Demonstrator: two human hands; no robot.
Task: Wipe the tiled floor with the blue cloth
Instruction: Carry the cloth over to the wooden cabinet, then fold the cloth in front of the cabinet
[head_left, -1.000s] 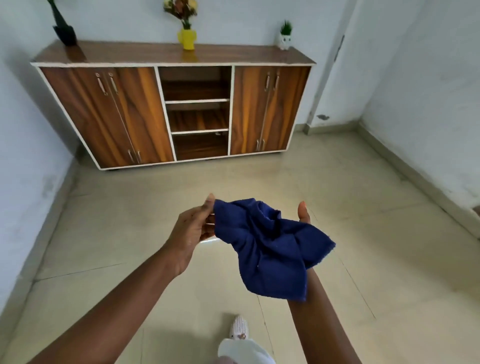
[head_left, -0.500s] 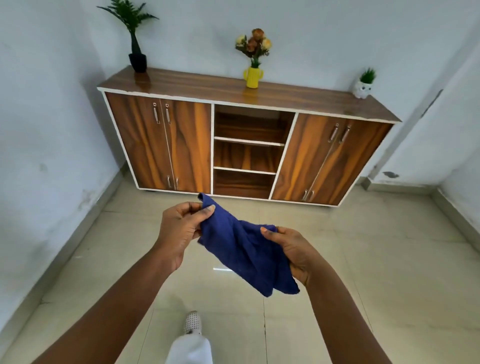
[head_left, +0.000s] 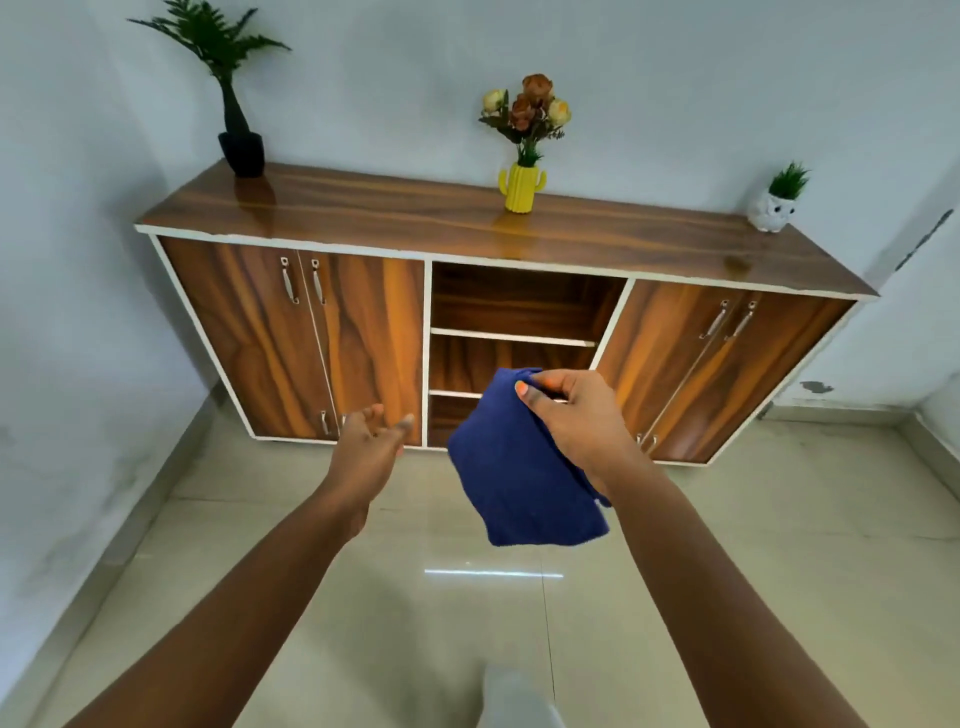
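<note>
The blue cloth (head_left: 519, 473) hangs folded in the air at mid-frame, well above the beige tiled floor (head_left: 395, 613). My right hand (head_left: 576, 421) pinches its upper edge between thumb and fingers. My left hand (head_left: 369, 452) is held out just left of the cloth, fingers apart and empty, not touching it. Both forearms reach forward from the bottom of the view.
A long wooden cabinet (head_left: 322, 332) with doors and open middle shelves stands against the far wall. On top sit a black potted plant (head_left: 239, 140), a yellow vase of flowers (head_left: 522, 182) and a small white pot (head_left: 774, 208). Walls close in on the left and right. My foot (head_left: 514, 696) shows at the bottom.
My left hand has let go of the cloth and opened. My right hand now holds the cloth alone, higher up. The view has tilted upward toward the cabinet.
</note>
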